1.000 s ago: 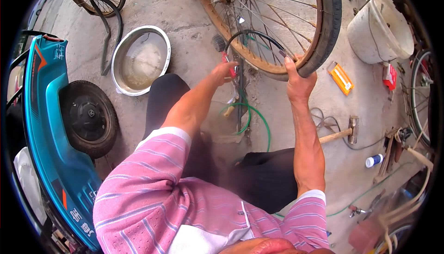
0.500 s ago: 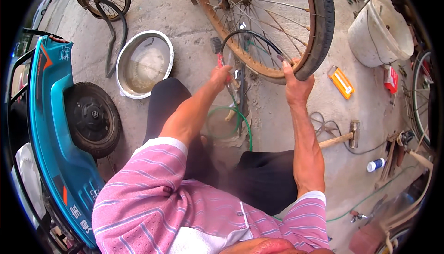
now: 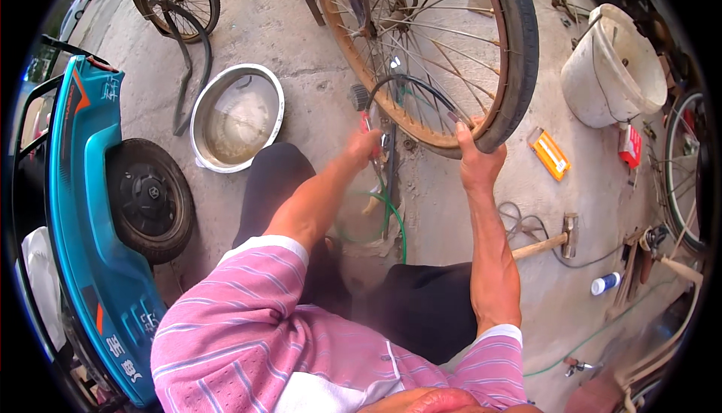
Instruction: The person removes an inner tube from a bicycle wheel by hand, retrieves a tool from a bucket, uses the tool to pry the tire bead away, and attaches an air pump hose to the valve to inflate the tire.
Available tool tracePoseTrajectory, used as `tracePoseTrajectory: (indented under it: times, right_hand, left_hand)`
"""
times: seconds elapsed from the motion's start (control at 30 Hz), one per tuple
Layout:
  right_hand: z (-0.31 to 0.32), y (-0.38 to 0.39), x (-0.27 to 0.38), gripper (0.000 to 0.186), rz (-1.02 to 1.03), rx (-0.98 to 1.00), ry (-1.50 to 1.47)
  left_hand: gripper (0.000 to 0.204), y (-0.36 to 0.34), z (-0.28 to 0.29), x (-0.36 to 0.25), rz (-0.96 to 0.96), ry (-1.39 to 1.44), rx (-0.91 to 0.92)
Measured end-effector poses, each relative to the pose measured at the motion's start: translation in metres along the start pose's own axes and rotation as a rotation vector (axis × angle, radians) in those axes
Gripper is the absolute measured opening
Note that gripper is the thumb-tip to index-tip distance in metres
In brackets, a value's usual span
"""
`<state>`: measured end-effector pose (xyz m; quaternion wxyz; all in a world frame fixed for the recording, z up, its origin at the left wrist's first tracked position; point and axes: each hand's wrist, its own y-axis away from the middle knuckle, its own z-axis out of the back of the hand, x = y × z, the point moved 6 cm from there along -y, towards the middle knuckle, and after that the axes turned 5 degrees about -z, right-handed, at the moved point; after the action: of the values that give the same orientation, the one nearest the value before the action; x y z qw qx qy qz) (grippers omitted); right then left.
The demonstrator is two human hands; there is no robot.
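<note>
A spoked bicycle wheel (image 3: 499, 52) stands ahead of me, its black tyre (image 3: 519, 44) worn and its rim rusty. Low on the tyre, my right hand (image 3: 480, 159) is closed, the thumb pressing at the inner side. A loop of black inner tube (image 3: 410, 78) hangs out of the rim and runs to that thumb. My left hand (image 3: 364, 147), slightly blurred, is wrapped round a red-handled tool (image 3: 366, 121) just left of the rim. The tool's grey, ridged head (image 3: 359, 97) points away from me, close to the tube loop. A green hose (image 3: 401, 225) lies below this hand; whether it joins the tool is unclear.
At left are a metal basin of water (image 3: 280, 116) and a blue vehicle (image 3: 83, 210) with a black wheel (image 3: 150, 198). A white bucket (image 3: 587, 82), yellow box (image 3: 550, 154), red box (image 3: 630, 147), hammer (image 3: 545, 244) and small white-and-blue bottle (image 3: 605, 283) stand or lie at right.
The whole view has shifted, so most things sit slightly lower. My left hand and the tool have come a little nearer to me. My right hand keeps its hold on the tyre.
</note>
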<state>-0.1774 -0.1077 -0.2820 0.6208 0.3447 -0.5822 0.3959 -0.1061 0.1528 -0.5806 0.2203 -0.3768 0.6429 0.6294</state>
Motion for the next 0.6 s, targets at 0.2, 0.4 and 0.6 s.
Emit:
tracePoseTrajectory:
  times: [0.2,0.4,0.6]
  right_hand:
    - [0.0,0.0,0.003,0.036,0.03,-0.022,-0.014]
    - [-0.001,0.0,0.003,0.034,0.051,-0.048,0.002]
    - [-0.001,0.001,0.005,0.033,0.073,-0.049,0.012]
  left_hand:
    - [0.017,0.012,-0.004,-0.005,-0.012,-0.016,0.067]
    - [0.02,0.019,-0.001,-0.009,-0.011,-0.022,0.04]
    - [0.017,0.017,-0.001,-0.006,-0.012,-0.03,0.066]
